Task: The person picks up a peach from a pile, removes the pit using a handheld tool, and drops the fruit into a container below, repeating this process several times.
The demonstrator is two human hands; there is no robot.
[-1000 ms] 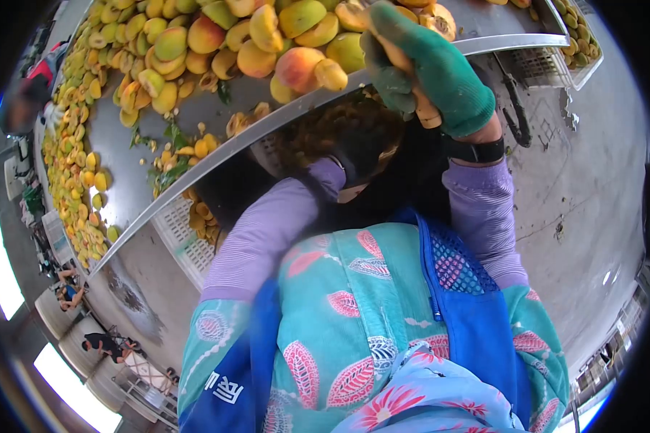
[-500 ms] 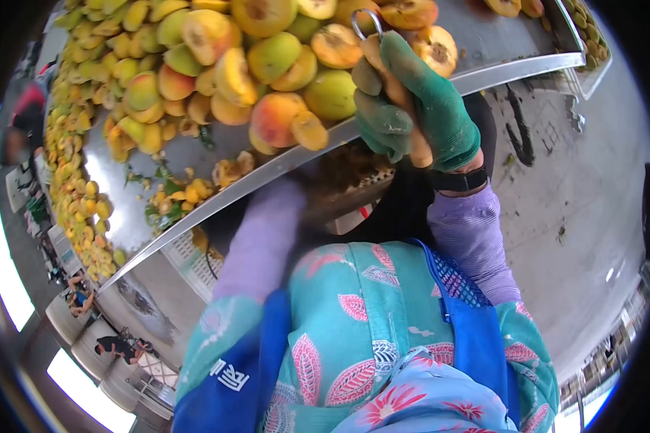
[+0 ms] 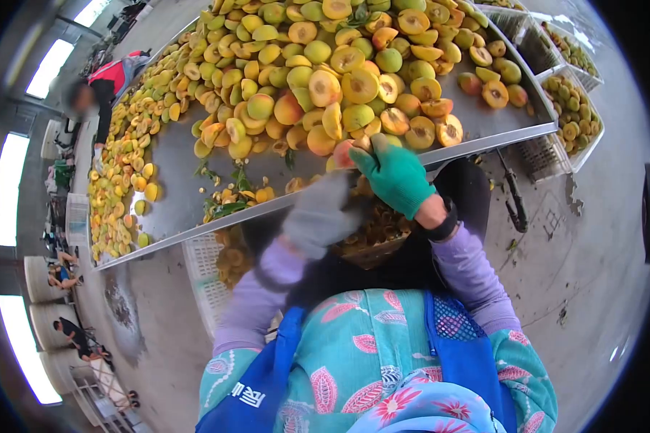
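Observation:
My right hand [image 3: 396, 175], in a green glove with a dark band at the wrist, is closed just over the near edge of a metal table [image 3: 477, 142]. Its fingertips are beside a reddish peach [image 3: 343, 154] at the rim. The wooden-handled loop tool seen in this hand earlier is almost wholly hidden by the glove now. My left hand [image 3: 318, 216], in a grey glove, is smeared by motion below the table edge, and its fingers cannot be made out. Many halved yellow-green peaches [image 3: 325, 86] are heaped across the table, cut faces showing on some.
Leaves and small scraps [image 3: 232, 198] lie near the table's front edge. Below, a container of peach pieces [image 3: 375, 242] sits between my knees, beside a white crate [image 3: 202, 263]. More peach crates [image 3: 572, 112] stand right. Another person [image 3: 108, 83] is at the table's left.
The view has tilted, showing more of the table. My right hand has turned, hiding the tool's loop and handle. My left hand, out of sight under the table edge before, is now visible.

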